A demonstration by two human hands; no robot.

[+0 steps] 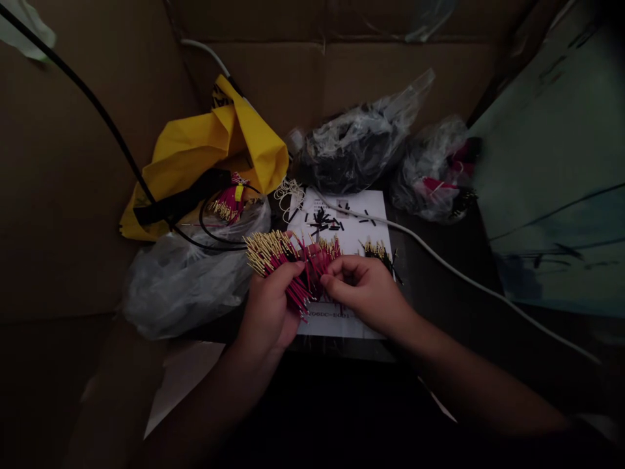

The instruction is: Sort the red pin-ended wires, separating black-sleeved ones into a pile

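My left hand (266, 306) is wrapped round a thick bundle of short red wires (288, 277). Gold-coloured metal tips fan out at the bundle's upper left end, and small silvery ends show at the lower right. Thumb and index finger of my right hand (368, 293) are pinched at the bundle's right side, on what looks like a red wire. More red wires with gold tips (329, 247) show just behind the right fingers. Both hands are over a printed white sheet (375, 203). Short black tube pieces (325, 221) lie scattered on it.
Black wires with gold tips (378, 253) lie right of the hands. Around the sheet are a yellow bag (190, 143), clear plastic bags (190, 280), a bag of dark items (342, 153) and another bag with red wires (434, 185). A white cable (430, 244) crosses the dark surface.
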